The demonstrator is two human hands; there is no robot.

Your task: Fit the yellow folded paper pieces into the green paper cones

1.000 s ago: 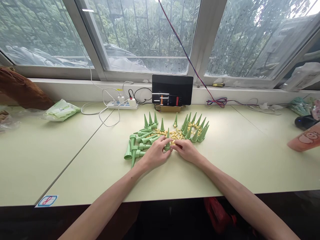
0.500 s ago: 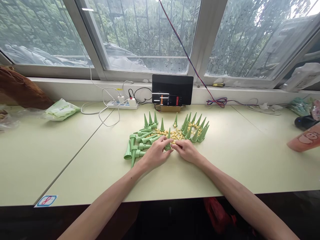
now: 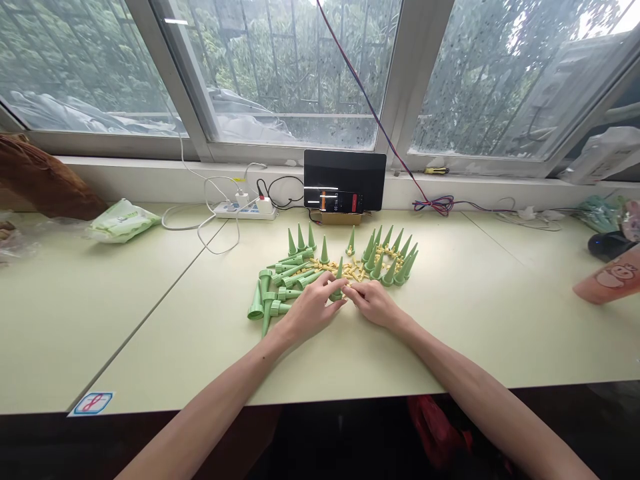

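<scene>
My left hand point(image 3: 316, 305) is closed round the base of an upright green plastic spike point(image 3: 339, 269). Close against its right side, my right hand point(image 3: 373, 301) has its fingers pinched together; what they hold is mostly hidden, though small yellow pieces lie right there. Behind both hands spreads a loose pile of small yellow pieces point(image 3: 356, 269). To the left, several green spikes point(image 3: 283, 293) lie on their sides. More upright green spikes point(image 3: 395, 272) stand in a ring at the right, with yellow pieces among them, and a few stand at the back left point(image 3: 301, 239).
A phone point(image 3: 341, 202) leans on a black tablet point(image 3: 345, 175) at the back. A power strip point(image 3: 246, 211) with cables is left of it. A tissue pack point(image 3: 124, 221) lies far left, and an orange cup point(image 3: 607, 277) is at the right edge.
The spike in my left hand has tilted slightly to the right at its tip. My right fingers have shifted a little beside it and cover more of the yellow pieces.
</scene>
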